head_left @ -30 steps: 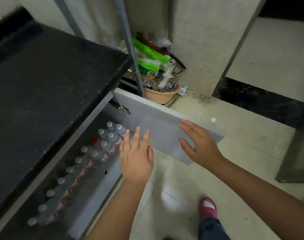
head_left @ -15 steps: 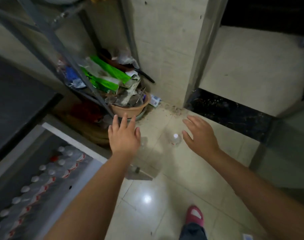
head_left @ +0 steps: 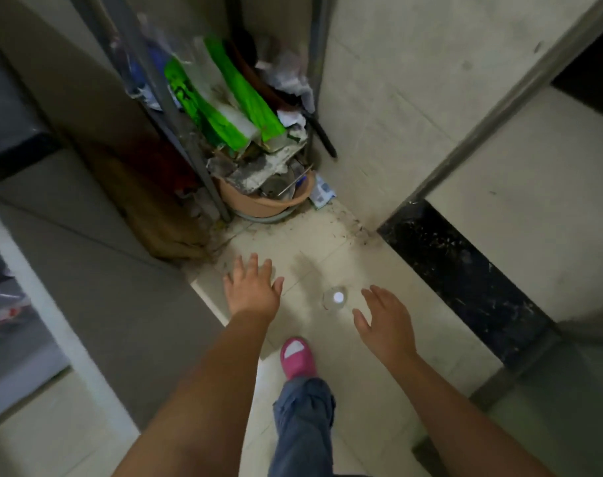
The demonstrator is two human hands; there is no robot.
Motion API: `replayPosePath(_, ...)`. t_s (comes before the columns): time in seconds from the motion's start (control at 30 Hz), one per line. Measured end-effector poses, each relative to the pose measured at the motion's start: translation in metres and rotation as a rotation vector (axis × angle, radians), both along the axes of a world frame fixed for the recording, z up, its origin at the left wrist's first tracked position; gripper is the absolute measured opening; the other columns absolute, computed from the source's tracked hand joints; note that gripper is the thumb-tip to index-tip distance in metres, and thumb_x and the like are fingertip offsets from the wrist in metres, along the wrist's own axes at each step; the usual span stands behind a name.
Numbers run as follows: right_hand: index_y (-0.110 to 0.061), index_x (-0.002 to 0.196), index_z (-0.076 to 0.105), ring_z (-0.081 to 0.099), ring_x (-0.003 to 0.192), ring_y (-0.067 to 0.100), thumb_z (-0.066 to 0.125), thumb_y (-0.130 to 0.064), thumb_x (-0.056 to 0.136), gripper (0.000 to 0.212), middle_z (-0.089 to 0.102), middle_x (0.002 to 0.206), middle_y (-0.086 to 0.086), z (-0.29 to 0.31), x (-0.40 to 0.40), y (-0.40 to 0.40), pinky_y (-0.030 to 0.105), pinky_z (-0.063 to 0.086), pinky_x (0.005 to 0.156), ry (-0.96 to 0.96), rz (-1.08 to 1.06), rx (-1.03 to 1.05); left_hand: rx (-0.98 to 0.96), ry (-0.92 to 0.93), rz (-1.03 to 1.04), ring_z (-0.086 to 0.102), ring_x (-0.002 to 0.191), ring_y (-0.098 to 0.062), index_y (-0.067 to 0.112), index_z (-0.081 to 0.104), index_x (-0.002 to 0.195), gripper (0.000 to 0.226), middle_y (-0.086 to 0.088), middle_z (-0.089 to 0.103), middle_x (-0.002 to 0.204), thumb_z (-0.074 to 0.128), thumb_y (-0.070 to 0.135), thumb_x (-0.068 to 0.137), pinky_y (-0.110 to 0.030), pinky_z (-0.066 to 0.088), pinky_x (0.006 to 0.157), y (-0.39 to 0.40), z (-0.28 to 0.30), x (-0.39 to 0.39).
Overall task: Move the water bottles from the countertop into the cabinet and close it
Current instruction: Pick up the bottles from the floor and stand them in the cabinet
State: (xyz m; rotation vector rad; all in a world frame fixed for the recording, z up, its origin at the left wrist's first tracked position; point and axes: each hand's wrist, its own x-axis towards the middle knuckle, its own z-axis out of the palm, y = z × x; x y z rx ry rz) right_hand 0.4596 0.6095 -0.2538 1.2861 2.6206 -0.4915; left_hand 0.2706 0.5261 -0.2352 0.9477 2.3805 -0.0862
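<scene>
Two bare hands reach forward over the pale tiled floor [head_left: 344, 373]. The left hand [head_left: 252, 291] hangs palm down with its fingers [head_left: 250, 266] spread and holding nothing, just past the outer edge of the grey cabinet door [head_left: 121, 304]. The right hand [head_left: 384, 320] is also empty, fingers [head_left: 370, 293] loosely spread. Between the two hands, nearer the right, one water bottle [head_left: 335, 298] stands upright on the floor, seen from above with its white cap showing; neither hand touches it. At the far left edge, blurred red-and-white bottle labels [head_left: 4, 304] show inside the cabinet; their number cannot be told. One pink slipper [head_left: 297, 356] and one blue trouser leg [head_left: 303, 425] lie below the hands. Ahead in the corner, one tan plastic basin [head_left: 258, 203] holds scraps, with two bright green packages [head_left: 224, 98] leaning above it behind a grey metal rack leg [head_left: 176, 125].
</scene>
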Motion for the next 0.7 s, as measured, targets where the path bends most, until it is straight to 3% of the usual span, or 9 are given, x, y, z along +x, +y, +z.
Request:
replayPosePath(0.2,0.001,0.083,0.075,0.074,0.066,0.029,0.063,-0.025,0.064,0.034,0.077,0.077,0.017,-0.078,-0.032,0.030,0.034,0.060,0.056,-0.106,0.070,-0.083,-0.140,-0.037,-0.067,0.007,0.148,-0.027,0.023,0.022,0.147,0.051,-0.002,0.016,0.159,0.030,0.040,0.100,-0.044,0.015,0.118,0.027,-0.091,-0.028)
replayPosePath(0.3,0.003,0.086,0.074,0.074,0.070,0.033,0.084,-0.022,0.054,0.042,0.076,0.080,0.021,-0.125,-0.033,0.042,0.039,0.060,0.057,-0.178,0.105,-0.146,-0.182,-0.047,-0.049,0.013,0.147,-0.027,0.021,0.023,0.147,0.052,-0.004,0.018,0.158,0.034,0.037,0.099,-0.040,0.022,0.116,0.034,-0.140,-0.040)
replayPosePath(0.37,0.002,0.109,0.067,0.069,0.098,0.035,0.084,-0.020,0.066,0.051,0.070,0.108,0.024,-0.159,-0.036,0.053,0.040,0.058,0.080,-0.246,0.108,-0.208,-0.195,-0.060,-0.004,0.016,0.146,-0.027,0.020,0.024,0.147,0.053,-0.006,0.020,0.158,0.037,0.036,0.099,-0.040,0.026,0.114,0.037,-0.176,-0.050)
replayPosePath(0.43,-0.006,0.139,0.041,0.040,0.135,0.032,0.062,-0.030,0.088,0.061,0.041,0.146,0.019,-0.199,-0.040,0.067,0.040,0.039,0.109,-0.346,0.117,-0.298,-0.219,-0.087,0.043,0.017,0.146,-0.028,0.019,0.023,0.148,0.053,-0.008,0.020,0.158,0.039,0.032,0.099,-0.041,0.028,0.113,0.041,-0.216,-0.060)
replayPosePath(0.53,-0.022,0.150,0.010,0.012,0.146,0.029,0.045,-0.041,0.095,0.068,0.005,0.160,0.007,-0.261,-0.047,0.084,0.042,0.022,0.117,-0.528,0.197,-0.373,-0.276,-0.048,-0.035,0.012,0.147,-0.030,0.015,0.014,0.150,0.057,-0.012,0.012,0.159,0.039,0.024,0.099,-0.041,0.026,0.116,0.043,-0.274,-0.070)
replayPosePath(0.57,-0.026,0.149,0.010,0.013,0.146,0.028,0.045,-0.039,0.096,0.065,0.004,0.160,0.004,-0.279,-0.046,0.089,0.041,0.023,0.117,-0.551,0.233,-0.377,-0.289,-0.039,-0.075,0.009,0.147,-0.031,0.013,0.011,0.150,0.059,-0.014,0.008,0.159,0.039,0.021,0.099,-0.041,0.024,0.117,0.044,-0.292,-0.073)
replayPosePath(0.63,-0.026,0.147,0.022,0.030,0.138,0.028,0.048,-0.024,0.096,0.057,0.020,0.156,0.005,-0.306,-0.045,0.094,0.037,0.035,0.110,-0.547,0.232,-0.388,-0.316,-0.023,-0.105,0.009,0.146,-0.035,0.008,0.009,0.150,0.061,-0.018,0.005,0.159,0.041,0.015,0.098,-0.043,0.025,0.116,0.046,-0.316,-0.077)
replayPosePath(0.7,-0.019,0.141,0.036,0.044,0.124,0.027,0.050,-0.011,0.093,0.051,0.038,0.145,0.009,-0.323,-0.039,0.094,0.032,0.046,0.097,-0.534,0.260,-0.352,-0.304,-0.004,-0.091,0.021,0.141,-0.040,0.000,0.018,0.146,0.059,-0.026,0.016,0.154,0.045,0.006,0.095,-0.045,0.034,0.111,0.048,-0.331,-0.080)
